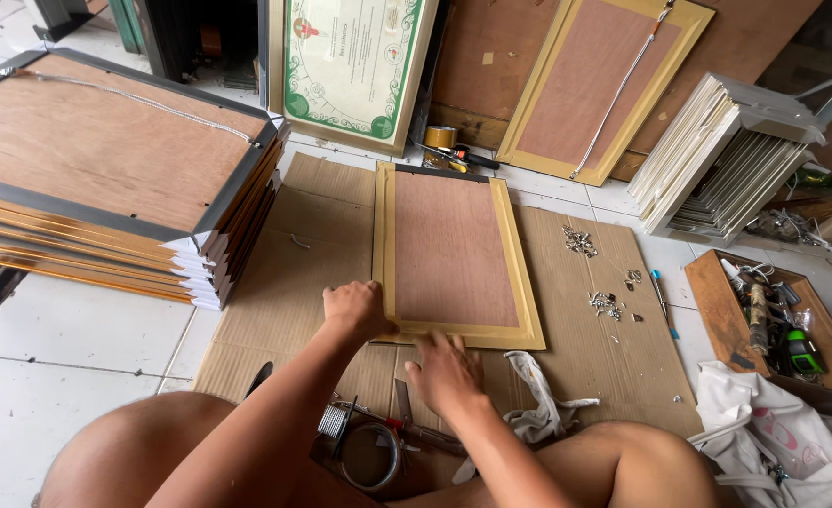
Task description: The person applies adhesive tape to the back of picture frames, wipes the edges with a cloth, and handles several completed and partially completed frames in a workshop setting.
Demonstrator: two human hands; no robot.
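Both bare forearms reached forward from between the raised knees, crossing the lower middle of the view. The left hand lay farther out, knuckles up and fingers curled under, its wrist bent slightly to the right. The right hand sat nearer the body, palm down, fingers spread flat and pointing forward, just beside the left wrist.

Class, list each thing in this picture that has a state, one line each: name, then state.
Gold picture frame: face down, flat on cardboard.
Left hand: on the frame's near left corner.
Right hand: on its near edge.
Stacked frames: piled face down.
Certificate frame: upright, leaning.
Tool tray: open, filled.
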